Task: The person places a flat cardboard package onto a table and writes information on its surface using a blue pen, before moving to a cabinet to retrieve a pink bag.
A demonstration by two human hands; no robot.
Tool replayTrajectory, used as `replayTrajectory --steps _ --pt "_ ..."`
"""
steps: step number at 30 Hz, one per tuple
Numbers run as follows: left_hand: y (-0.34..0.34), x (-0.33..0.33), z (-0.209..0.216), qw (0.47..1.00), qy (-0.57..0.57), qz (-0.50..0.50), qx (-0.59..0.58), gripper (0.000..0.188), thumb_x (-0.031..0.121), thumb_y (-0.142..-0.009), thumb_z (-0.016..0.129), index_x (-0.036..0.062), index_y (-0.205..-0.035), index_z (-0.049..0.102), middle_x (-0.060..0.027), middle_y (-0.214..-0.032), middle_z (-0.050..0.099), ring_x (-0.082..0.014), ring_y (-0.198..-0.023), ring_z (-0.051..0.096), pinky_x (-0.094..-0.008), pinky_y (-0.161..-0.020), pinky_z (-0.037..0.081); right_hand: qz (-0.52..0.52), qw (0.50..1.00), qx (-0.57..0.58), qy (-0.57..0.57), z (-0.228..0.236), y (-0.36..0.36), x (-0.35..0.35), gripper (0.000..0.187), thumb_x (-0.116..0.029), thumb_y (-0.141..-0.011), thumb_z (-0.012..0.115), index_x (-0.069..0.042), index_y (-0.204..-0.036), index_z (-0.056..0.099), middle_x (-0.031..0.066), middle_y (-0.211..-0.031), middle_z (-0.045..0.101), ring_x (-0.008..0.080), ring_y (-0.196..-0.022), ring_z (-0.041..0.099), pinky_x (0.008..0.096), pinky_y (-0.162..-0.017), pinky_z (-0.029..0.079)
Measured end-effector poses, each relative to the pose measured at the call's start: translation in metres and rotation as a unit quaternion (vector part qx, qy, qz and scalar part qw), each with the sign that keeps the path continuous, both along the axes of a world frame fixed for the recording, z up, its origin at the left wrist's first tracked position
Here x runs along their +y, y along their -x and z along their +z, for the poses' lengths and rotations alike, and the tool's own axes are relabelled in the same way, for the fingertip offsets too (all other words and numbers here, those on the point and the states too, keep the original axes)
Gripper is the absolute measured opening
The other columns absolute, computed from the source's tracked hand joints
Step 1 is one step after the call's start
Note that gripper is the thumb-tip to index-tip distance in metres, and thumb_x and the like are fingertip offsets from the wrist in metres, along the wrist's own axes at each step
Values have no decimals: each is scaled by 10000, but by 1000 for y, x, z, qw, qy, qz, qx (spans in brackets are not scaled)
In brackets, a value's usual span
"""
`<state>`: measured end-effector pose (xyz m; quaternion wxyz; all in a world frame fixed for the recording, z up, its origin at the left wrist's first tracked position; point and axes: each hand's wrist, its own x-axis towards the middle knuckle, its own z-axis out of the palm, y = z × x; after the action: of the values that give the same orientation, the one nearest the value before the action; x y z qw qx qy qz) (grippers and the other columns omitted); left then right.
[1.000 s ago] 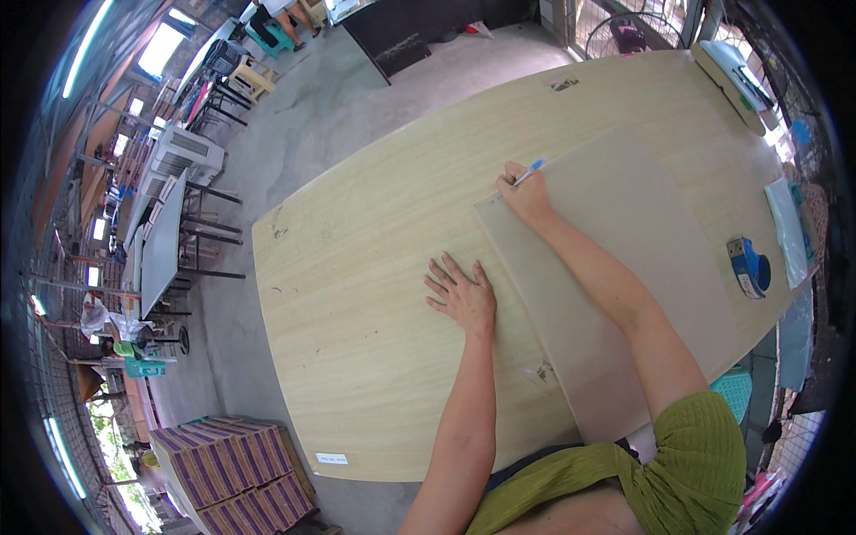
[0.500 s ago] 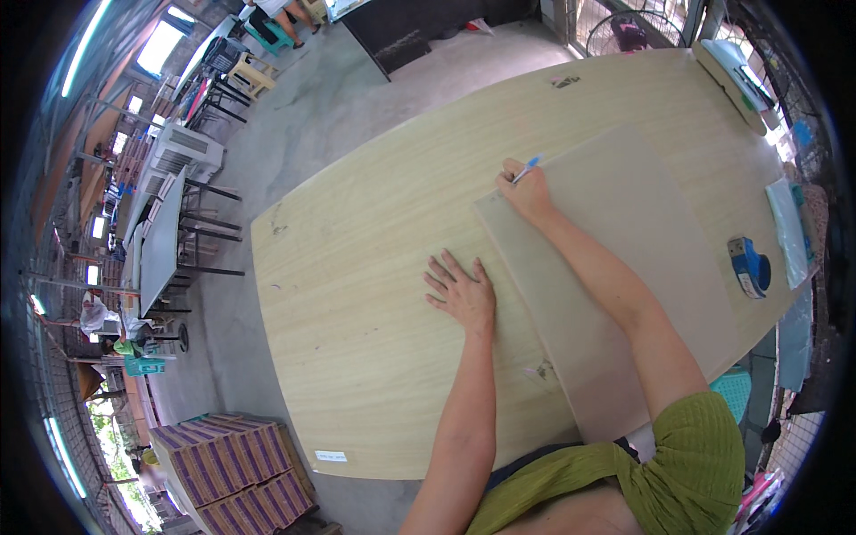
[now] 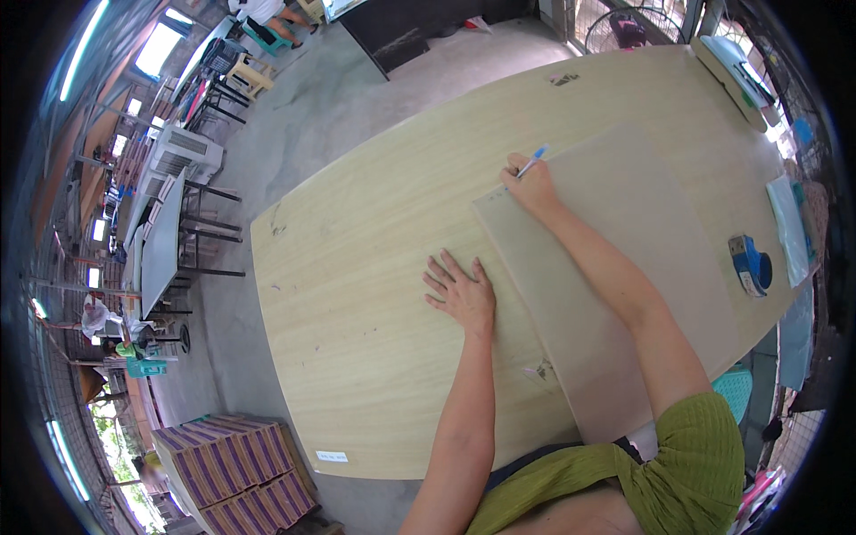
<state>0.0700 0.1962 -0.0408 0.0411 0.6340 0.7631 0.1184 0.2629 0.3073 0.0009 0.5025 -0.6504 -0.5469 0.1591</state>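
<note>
My right hand (image 3: 532, 185) grips a pen (image 3: 533, 160) with a blue end, its tip hidden behind the fingers. It rests near the far left corner of a large greyish-brown sheet (image 3: 624, 241), where faint small marks show along the edge. My right forearm lies across that sheet. On the bare wood to the left of the sheet, my left hand (image 3: 462, 294) lies flat with its fingers spread, holding nothing. Both are on a big pale wooden table (image 3: 374, 267).
A blue tape dispenser (image 3: 750, 266) stands at the table's right side. Beyond it lies a light-blue plastic packet (image 3: 788, 227). A flat stack (image 3: 731, 80) sits at the far right corner. Striped cartons (image 3: 234, 468) are piled on the floor at lower left; a person (image 3: 267, 13) sits far off.
My right hand has shifted slightly to the right along the sheet's far edge, the pen moving with it. My left hand has stayed in place.
</note>
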Motion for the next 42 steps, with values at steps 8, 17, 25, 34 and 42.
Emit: replayTrajectory --steps 8,17,25,34,42 --pt "0 0 -3 1000 -8 -2 6 685 520 -976 393 130 -1520 249 -166 -1577 203 -427 -1440 160 -648 -1110 120 2 1000 -19 24 6 1 -2 180 -163 -763 623 -15 -723 530 221 -662 559 409 -636 565 459 -551 432" --pt "-1 1 -2 1000 3 -1 14 686 515 -970 403 138 -1522 246 -150 -1586 194 -422 -1445 156 -652 -1108 138 13 1000 3 19 3 -1 -1 207 -143 -753 629 -14 -696 477 189 -609 469 326 -568 477 418 -515 383" --pt "1 1 -3 1000 -11 -1 20 684 513 -966 419 134 -1515 264 -156 -1577 213 -431 -1436 176 -654 -1102 155 9 999 42 0 -3 0 1 237 -152 -758 643 -6 -678 474 199 -586 471 346 -516 457 424 -499 369" --pt "2 0 -4 1000 -9 -1 16 684 510 -968 417 130 -1515 261 -161 -1578 205 -433 -1435 175 -656 -1098 157 21 999 45 -15 3 -1 -4 219 -118 -760 640 -9 -677 468 189 -574 453 324 -506 418 402 -497 373" --pt "1 1 -3 1000 5 -1 4 691 509 -969 417 137 -1523 237 -152 -1589 174 -420 -1449 133 -652 -1109 123 7 1000 13 -7 3 -3 -3 201 -130 -761 634 -10 -693 486 203 -610 504 361 -535 493 422 -508 400"
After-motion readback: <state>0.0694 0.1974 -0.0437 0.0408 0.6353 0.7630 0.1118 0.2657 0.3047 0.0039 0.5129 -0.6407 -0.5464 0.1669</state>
